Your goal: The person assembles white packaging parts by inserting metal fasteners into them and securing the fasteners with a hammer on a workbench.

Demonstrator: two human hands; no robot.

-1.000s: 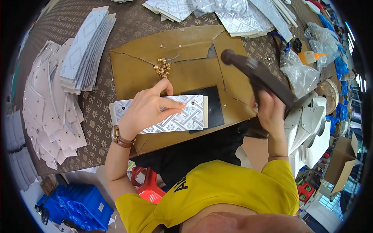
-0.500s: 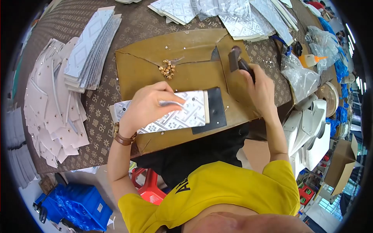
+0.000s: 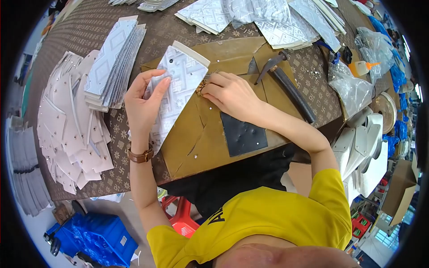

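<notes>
Fingers (image 3: 160,92) on panel (image 3: 180,88), axis far-rt.

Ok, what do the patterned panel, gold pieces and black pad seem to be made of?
Patterned panel: perhaps printed faux leather or coated board, slightly glossy; light sheen, pale edge.
Gold pieces: probably metal or metal-coated, shiny; bright golden glints, though partly hidden.
Black pad: possibly rubber or plastic, fairly matte; dark surface with small marks.

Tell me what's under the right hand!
Small gold-coloured pieces peek out beside the right hand, on the cracked brown board. Whatever lies beneath the palm is covered, so I can't tell.
</notes>
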